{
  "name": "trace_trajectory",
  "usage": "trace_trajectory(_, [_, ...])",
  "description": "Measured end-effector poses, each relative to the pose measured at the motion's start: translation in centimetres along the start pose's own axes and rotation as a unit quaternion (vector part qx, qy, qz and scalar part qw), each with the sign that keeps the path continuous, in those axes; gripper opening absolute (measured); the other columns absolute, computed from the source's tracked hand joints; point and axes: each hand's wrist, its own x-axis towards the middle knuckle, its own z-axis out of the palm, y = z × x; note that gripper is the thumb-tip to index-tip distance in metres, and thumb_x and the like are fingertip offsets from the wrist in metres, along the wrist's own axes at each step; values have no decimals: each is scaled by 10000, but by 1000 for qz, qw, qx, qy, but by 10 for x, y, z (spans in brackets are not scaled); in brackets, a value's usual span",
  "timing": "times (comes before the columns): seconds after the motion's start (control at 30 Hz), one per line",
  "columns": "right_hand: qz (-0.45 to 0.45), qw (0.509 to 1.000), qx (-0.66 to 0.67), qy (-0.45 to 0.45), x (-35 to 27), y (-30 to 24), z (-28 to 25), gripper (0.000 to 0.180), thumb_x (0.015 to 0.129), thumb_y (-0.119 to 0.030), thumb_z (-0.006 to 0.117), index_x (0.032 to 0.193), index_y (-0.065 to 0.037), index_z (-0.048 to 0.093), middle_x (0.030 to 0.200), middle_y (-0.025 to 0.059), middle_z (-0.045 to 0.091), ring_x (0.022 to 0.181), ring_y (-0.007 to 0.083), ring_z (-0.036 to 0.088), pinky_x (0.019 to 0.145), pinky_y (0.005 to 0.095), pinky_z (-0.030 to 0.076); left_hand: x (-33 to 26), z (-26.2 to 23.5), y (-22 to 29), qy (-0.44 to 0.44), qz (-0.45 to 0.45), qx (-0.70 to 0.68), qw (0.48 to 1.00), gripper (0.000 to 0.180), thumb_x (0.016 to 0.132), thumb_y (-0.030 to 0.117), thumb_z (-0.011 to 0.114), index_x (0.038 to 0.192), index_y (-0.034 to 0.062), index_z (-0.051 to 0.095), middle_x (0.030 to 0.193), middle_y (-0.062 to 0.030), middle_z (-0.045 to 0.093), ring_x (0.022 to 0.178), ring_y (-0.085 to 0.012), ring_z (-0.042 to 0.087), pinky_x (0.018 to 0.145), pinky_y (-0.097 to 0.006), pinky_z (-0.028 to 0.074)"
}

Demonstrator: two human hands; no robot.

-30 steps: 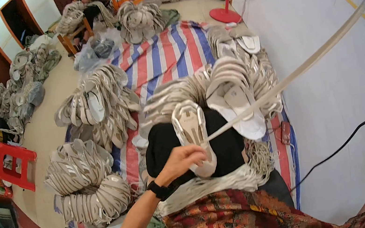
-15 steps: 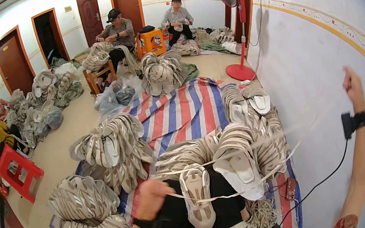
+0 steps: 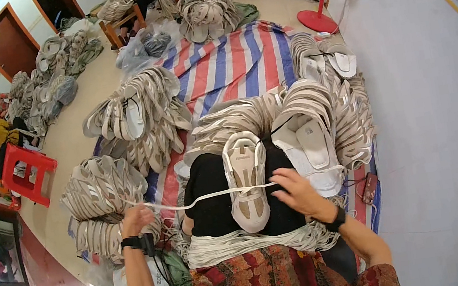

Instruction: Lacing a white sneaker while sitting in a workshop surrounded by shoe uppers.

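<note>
A beige and white shoe upper (image 3: pixel 247 171) lies on my black-clad lap, its toe toward me. A pale flat shoelace (image 3: pixel 202 198) runs across its middle and out to both sides. Left of my lap, my left hand (image 3: pixel 136 219) has its fingers closed around the lace, whose tip sticks out past them. My right hand (image 3: pixel 301 192) is just right of the shoe upper, fingers stretched and spread, fingertips by the lace. Both wrists wear black bands. A bundle of loose pale laces (image 3: pixel 227 248) lies across my lap near my waist.
Strung shoe uppers (image 3: pixel 136 118) are piled left, ahead and right (image 3: pixel 312 124) of me on a striped sheet (image 3: pixel 229 63). A red stool (image 3: pixel 29 173) stands at left, and a red fan base (image 3: pixel 317 22) is by the right wall. Other people sit farther back.
My right hand has come down from far right to beside the shoe upper. My left hand has moved left with the lace. The view has tilted downward.
</note>
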Motion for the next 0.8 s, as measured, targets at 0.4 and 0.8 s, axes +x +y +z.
trace_trajectory(0.4, [420, 791, 319, -310, 58, 5, 16, 488, 859, -460, 506, 714, 0, 583, 556, 41, 546, 412, 80, 480, 345, 221, 318, -34, 234, -23, -161, 446, 474, 742, 186, 815, 165, 582, 802, -19, 602, 686, -149, 583, 606, -243, 573, 554, -325, 437])
trace_trajectory(0.8, [332, 889, 299, -99, 44, 27, 41, 205, 766, -128, 613, 593, -38, 550, 552, -61, 457, 514, 23, 371, 459, 207, 295, -21, 224, -29, -177, 352, 513, 762, 312, 793, 280, 580, 652, 2, 595, 546, -145, 528, 490, -262, 524, 477, -340, 391])
